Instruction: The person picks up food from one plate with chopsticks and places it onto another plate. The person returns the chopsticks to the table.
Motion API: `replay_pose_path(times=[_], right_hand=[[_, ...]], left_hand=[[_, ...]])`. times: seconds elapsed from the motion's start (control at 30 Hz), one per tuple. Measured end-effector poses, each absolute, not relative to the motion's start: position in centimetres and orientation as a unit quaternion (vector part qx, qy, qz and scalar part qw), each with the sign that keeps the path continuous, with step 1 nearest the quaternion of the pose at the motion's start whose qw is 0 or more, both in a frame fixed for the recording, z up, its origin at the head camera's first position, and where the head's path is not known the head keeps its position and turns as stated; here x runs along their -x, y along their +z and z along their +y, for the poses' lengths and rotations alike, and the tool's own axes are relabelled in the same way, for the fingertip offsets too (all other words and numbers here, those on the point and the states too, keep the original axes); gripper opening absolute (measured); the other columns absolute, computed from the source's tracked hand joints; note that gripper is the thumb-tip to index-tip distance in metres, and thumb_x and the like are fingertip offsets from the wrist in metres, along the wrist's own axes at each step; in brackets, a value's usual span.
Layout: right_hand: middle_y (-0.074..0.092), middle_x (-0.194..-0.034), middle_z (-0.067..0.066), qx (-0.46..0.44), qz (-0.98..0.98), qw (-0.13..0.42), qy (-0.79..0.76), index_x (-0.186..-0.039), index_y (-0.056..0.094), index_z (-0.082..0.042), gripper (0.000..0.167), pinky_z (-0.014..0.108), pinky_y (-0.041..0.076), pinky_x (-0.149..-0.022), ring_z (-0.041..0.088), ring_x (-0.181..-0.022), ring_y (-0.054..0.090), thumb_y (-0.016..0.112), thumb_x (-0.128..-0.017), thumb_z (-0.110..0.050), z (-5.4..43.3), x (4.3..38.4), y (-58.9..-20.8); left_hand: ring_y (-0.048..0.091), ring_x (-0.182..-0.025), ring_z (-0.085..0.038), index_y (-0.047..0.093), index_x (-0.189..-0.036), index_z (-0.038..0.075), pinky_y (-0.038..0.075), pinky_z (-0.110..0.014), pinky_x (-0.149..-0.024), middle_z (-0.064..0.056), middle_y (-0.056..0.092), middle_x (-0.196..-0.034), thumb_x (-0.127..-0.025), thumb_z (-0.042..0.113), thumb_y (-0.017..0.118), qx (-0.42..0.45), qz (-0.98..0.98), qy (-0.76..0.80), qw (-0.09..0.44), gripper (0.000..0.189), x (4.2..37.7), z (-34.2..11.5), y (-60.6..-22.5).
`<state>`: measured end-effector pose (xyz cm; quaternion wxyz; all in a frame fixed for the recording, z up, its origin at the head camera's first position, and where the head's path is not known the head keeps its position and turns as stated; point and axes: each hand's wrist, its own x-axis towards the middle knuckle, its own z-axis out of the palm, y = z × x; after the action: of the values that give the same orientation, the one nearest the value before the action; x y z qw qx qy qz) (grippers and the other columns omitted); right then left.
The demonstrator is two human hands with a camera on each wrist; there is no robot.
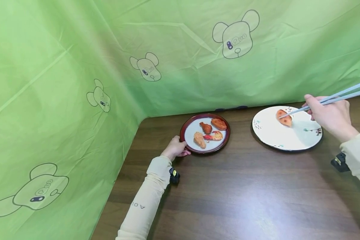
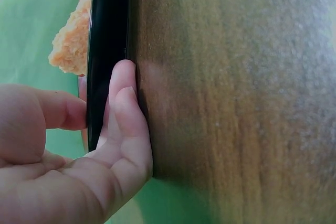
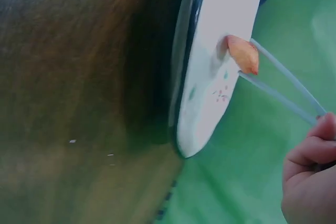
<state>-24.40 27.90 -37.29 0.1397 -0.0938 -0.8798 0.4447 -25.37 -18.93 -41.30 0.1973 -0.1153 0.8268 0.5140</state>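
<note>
My left hand (image 1: 176, 148) grips the left rim of a round plate (image 1: 183, 130) with a dark red-brown edge. In the left wrist view its thumb is on the top side and its fingers lie under the dark underside (image 2: 109, 30). My right hand (image 1: 333, 113) holds a pair of pale blue chopsticks (image 1: 333, 100) over a white oval plate (image 1: 285, 138) with small plant motifs. The chopstick tips are at an orange-brown, flat piece of food (image 1: 284, 118) on that plate. In the right wrist view the two sticks stand spread, close by the food piece (image 3: 243, 54).
A drumstick (image 1: 206, 128), a crumbed chicken piece (image 1: 199, 140), a red-and-yellow shrimp-like piece (image 1: 214, 136) and a reddish-brown slab of food (image 1: 219, 124) lie on the red-rimmed plate. The brown wooden table (image 1: 228, 193) meets a green printed cloth (image 1: 180, 90) at its back and left.
</note>
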Motion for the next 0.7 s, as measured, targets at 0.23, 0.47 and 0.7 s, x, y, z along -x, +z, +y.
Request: replay_pose_path(times=[0.23, 0.47, 0.7], right_hand=[[0.056, -0.052, -0.023, -0.029, -0.881, 0.203, 0.426, -0.080, 0.074, -0.008, 0.029, 0.018, 0.035, -0.051, -0.001, -0.050, 0.048, 0.061, -0.092, -0.031, 25.7, 24.3, -37.1], [0.056, -0.048, -0.011, -0.030, -0.905, 0.178, 0.385, -0.079, 0.071, -0.003, 0.042, 0.023, 0.033, -0.052, 0.004, -0.048, 0.049, 0.054, -0.096, -0.038, 25.5, 24.6, -37.5], [0.058, -0.049, -0.013, 0.014, -0.903, 0.157, 0.400, -0.077, 0.073, -0.012, 0.045, 0.027, 0.034, -0.052, 0.006, -0.047, 0.053, 0.050, -0.096, -0.046, 25.8, 24.9, -37.6]], left_hand=[[0.063, -0.056, -0.009, 0.025, -0.143, -0.003, 0.054, -0.017, -0.053, -0.011, 0.058, -0.079, -0.101, 0.012, 0.043, 0.117, 0.823, 0.519, 0.199, 0.048, 25.5, -18.9, -41.3], [0.063, -0.057, -0.010, 0.031, -0.137, -0.002, 0.054, -0.017, -0.053, -0.011, 0.058, -0.078, -0.101, 0.013, 0.045, 0.116, 0.826, 0.515, 0.198, 0.041, 25.4, -18.9, -41.4], [0.063, -0.057, -0.010, 0.032, -0.136, -0.001, 0.054, -0.017, -0.053, -0.010, 0.058, -0.077, -0.102, 0.014, 0.045, 0.117, 0.825, 0.516, 0.199, 0.039, 25.3, -18.9, -41.2]])
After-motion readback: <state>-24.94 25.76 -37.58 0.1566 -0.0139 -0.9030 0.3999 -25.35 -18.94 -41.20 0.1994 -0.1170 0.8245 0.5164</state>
